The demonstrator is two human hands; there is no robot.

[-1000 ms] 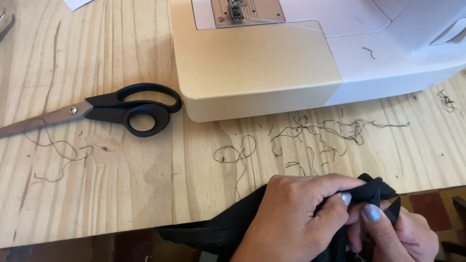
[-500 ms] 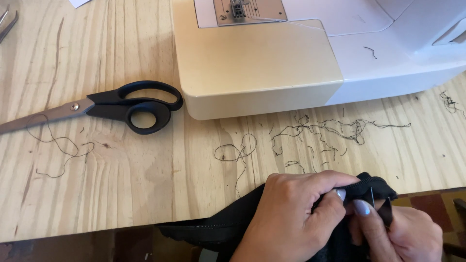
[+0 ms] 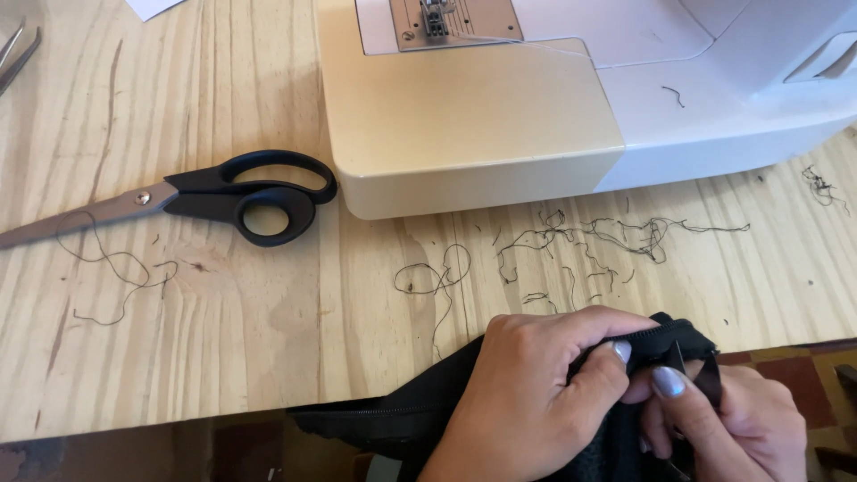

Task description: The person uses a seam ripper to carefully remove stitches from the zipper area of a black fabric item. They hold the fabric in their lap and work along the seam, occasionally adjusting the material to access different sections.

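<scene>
My left hand (image 3: 527, 393) grips a piece of black fabric with a zipper (image 3: 420, 406) at the near edge of the wooden table (image 3: 250, 303). Its thumb and fingers pinch the zipper's top end. My right hand (image 3: 723, 424) holds the same fabric from the right, thumb pressed on a small dark part by the zipper end. Most of the fabric hangs below the table edge, hidden by my hands.
Black-handled scissors (image 3: 210, 198) lie shut at the left. A cream and white sewing machine (image 3: 553, 98) stands at the back, its needle plate (image 3: 437, 22) at the top. Loose black threads (image 3: 589, 245) are scattered in front of it. Tiled floor (image 3: 803, 361) shows lower right.
Both hands shifted slightly up and left on the fabric. My right thumb slid along the zipper end. Scissors and machine stay put.
</scene>
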